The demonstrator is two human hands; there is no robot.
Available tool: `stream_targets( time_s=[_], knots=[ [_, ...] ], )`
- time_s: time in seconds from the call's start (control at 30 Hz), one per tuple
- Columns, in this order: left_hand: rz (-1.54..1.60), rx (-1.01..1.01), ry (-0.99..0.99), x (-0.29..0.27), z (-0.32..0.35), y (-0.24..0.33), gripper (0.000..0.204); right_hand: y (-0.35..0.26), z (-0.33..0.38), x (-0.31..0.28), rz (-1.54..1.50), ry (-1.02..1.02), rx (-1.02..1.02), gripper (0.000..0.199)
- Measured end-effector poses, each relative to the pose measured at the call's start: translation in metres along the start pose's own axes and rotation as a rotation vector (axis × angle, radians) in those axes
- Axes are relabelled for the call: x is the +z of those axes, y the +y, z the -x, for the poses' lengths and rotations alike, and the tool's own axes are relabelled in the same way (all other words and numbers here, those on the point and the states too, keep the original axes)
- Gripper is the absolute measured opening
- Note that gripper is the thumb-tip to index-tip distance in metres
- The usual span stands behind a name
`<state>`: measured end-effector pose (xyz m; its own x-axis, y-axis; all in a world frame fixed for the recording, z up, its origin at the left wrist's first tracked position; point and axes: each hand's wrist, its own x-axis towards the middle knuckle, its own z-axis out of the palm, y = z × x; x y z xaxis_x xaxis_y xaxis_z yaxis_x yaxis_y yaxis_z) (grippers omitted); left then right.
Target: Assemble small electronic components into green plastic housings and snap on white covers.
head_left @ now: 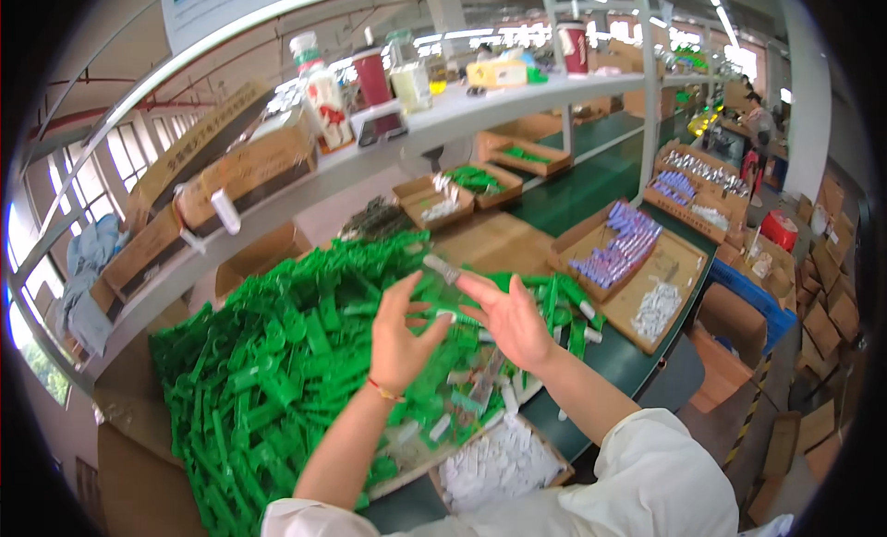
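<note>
My left hand (404, 332) is over the pile of green plastic pieces (268, 380), its fingers curved and its thumb apart. Facing it, my right hand (514, 323) has its fingers stretched out and the palm partly turned up. A small greyish, see-through piece (442, 268) is by the right fingertips; blur hides whether they grip it or only touch it. Close to the left thumb tip shows a small white piece (447, 317), which seems to lie apart from the hand. Below my hands are more white cylinder-like pieces (440, 427) among the green ones.
A box of white pieces (499, 468) stands in front of me. On the right, a cardboard tray (637, 329) holds purple-blue cylinders (617, 246) and white parts (657, 309). Further back are small cartons (434, 205). Bottles and cups stand on a shelf (499, 105) overhead.
</note>
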<state>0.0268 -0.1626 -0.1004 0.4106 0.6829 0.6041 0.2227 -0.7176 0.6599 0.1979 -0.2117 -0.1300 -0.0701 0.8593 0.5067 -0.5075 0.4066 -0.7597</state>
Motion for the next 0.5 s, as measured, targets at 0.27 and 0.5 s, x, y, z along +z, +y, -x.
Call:
stream_targets(
  time_s=[0.27,0.5],
  knots=[
    [0.454,-0.286,0.186,-0.019,0.125,0.019,0.055,0.026,0.083,0.081,0.155,-0.16,0.068,0.07],
    [0.108,-0.192,0.324,-0.058,0.184,0.038,0.067,0.037,0.121,0.135,0.438,-0.296,0.092,0.071]
  ],
)
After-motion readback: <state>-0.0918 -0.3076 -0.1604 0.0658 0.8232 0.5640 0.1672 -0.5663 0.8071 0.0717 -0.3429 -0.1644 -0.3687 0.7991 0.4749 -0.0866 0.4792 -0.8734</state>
